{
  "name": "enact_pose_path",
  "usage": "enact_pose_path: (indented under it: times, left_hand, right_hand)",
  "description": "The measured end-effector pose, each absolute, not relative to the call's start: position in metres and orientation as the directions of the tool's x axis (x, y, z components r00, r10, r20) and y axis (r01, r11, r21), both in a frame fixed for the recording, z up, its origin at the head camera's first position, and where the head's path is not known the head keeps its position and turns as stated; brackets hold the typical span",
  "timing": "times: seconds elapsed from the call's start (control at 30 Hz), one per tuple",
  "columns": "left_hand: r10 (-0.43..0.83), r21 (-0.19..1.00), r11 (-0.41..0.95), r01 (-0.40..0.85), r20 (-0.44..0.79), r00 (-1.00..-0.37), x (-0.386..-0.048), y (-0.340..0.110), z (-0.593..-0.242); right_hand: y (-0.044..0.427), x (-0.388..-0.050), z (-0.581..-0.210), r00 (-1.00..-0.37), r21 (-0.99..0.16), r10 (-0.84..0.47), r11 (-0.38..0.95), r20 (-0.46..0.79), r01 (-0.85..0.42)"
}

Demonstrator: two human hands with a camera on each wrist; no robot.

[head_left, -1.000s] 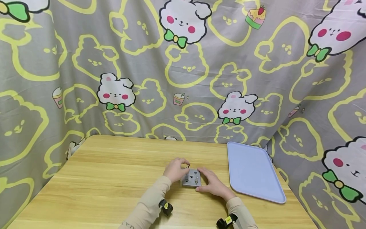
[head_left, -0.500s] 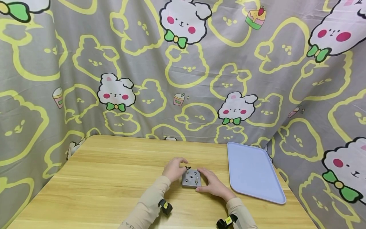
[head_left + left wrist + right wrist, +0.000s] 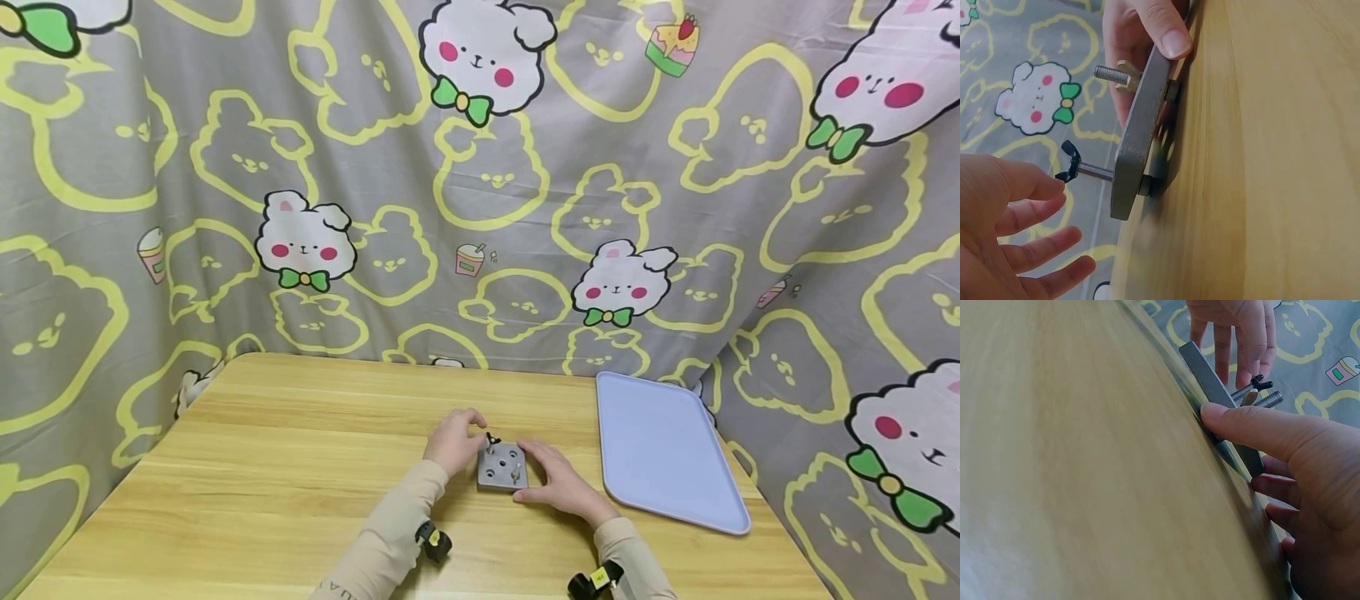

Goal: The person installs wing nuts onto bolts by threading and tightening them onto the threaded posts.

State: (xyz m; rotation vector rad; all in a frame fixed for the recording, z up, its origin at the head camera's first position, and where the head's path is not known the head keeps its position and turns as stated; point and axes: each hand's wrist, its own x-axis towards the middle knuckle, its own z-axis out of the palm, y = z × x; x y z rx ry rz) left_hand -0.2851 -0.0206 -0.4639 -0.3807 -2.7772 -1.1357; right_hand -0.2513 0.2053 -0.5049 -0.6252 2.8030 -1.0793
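Two hands at work on a bolted metal plate

On the left of the wooden table [image 3: 300, 450], a person's left hand [image 3: 453, 443] hovers with fingers fanned loosely apart, gripping nothing. A fingertip sits at one wing of the black wing nut [image 3: 1071, 159]; whether it touches or merely overlaps it is hard to tell. The nut rides near the free end of an upright bolt [image 3: 1096, 172], bare thread showing below it. The bolt rises from the far left corner of the grey metal plate [image 3: 501, 478], which lies flat near the table's middle. At the near right corner, a gold-coloured wing nut [image 3: 1127, 76] sits close to the plate on a second bolt [image 3: 1109, 74]. The right hand [image 3: 558, 483] grips the plate's right side, thumb at the near edge, fingers beyond. Turning the black nut appears to be the step in hand; short turns, square to the thread, with the right hand bracing against twist, should serve best. Far right lies a pale blue tray [image 3: 667, 450].
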Motion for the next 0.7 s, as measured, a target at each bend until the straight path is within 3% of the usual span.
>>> enact_pose_path:
  times: [0.7]
  left_hand:
    - [0.233, 0.605, 0.740, 0.295, 0.181, -0.956, -0.2776, -0.0200, -0.4577]
  right_hand:
    - [0.2062, -0.2525, -0.5067, -0.911, -0.673, -0.405, 0.653, 0.077, -0.347]
